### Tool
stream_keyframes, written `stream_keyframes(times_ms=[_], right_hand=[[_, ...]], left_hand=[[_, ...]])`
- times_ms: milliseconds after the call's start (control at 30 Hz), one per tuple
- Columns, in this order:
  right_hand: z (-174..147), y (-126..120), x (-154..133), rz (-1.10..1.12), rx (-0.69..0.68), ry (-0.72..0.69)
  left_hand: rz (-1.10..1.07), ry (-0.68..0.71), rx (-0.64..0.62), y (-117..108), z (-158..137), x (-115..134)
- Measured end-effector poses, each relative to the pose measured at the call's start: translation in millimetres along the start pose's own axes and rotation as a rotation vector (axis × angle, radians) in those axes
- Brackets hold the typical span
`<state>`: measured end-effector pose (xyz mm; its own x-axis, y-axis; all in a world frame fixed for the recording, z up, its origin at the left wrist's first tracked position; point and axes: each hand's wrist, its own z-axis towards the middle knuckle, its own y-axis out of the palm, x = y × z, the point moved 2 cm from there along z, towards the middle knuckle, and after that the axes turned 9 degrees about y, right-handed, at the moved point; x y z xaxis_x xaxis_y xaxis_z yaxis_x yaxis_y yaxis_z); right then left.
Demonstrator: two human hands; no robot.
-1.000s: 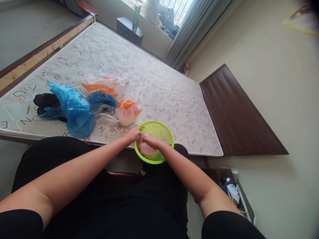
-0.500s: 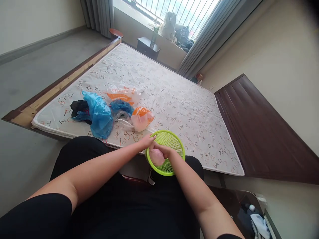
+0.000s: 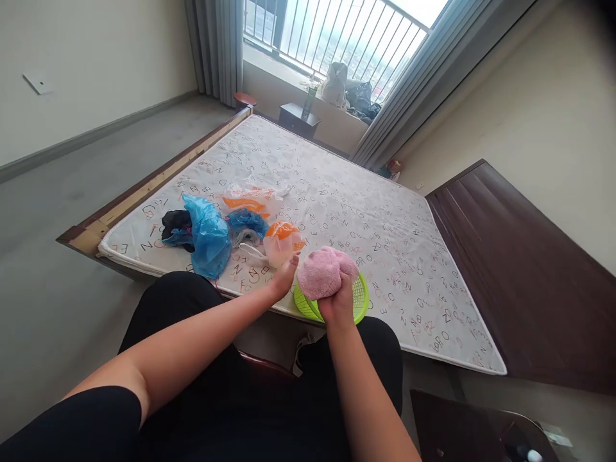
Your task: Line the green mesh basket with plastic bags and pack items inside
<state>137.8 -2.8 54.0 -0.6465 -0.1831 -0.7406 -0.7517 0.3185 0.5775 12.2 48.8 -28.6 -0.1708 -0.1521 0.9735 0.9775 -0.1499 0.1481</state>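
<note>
A bunched pink towel is held up in my right hand, its fingers wrapped around the lower right of the cloth. Just left of the towel, my left hand has its fingers stretched upward with nothing visible in them. It is beside the left rim of a lime-green mesh basket; whether it touches the rim I cannot tell. The basket is by my right knee at the mattress edge, partly covered by the towel and right hand. Beyond my left hand lies an orange and white plastic bag.
More plastic bags lie on the lettered mattress: a light blue one, a dark blue one, a black one and a clear-orange one. A wooden bed rail runs along the left, a brown headboard at right.
My right hand has lifted the pink towel from inside the basket to above its rim. My left hand has come off the towel and basket rim to the left. The view has tilted up.
</note>
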Motion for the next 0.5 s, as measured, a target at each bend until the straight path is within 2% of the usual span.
stream_keyframes(times_ms=[100,200,333,500], right_hand=[[-12.2,18.9,15.9,0.022,-0.086,-0.004],[-21.4,27.2,30.6,-0.08,-0.214,-0.006],[-16.0,20.2,48.8,-0.329,-0.193,-0.003],[-2.0,3.0,84.9,-0.573,-0.146,0.148]], left_hand=[[0.026,0.228,-0.109,-13.8,-19.6,33.4],[0.095,0.29,-0.196,-29.1,-36.1,57.9],[0.259,0.137,-0.187,-53.9,-39.2,59.6],[0.404,-0.066,-0.114,-99.3,-23.1,39.0]])
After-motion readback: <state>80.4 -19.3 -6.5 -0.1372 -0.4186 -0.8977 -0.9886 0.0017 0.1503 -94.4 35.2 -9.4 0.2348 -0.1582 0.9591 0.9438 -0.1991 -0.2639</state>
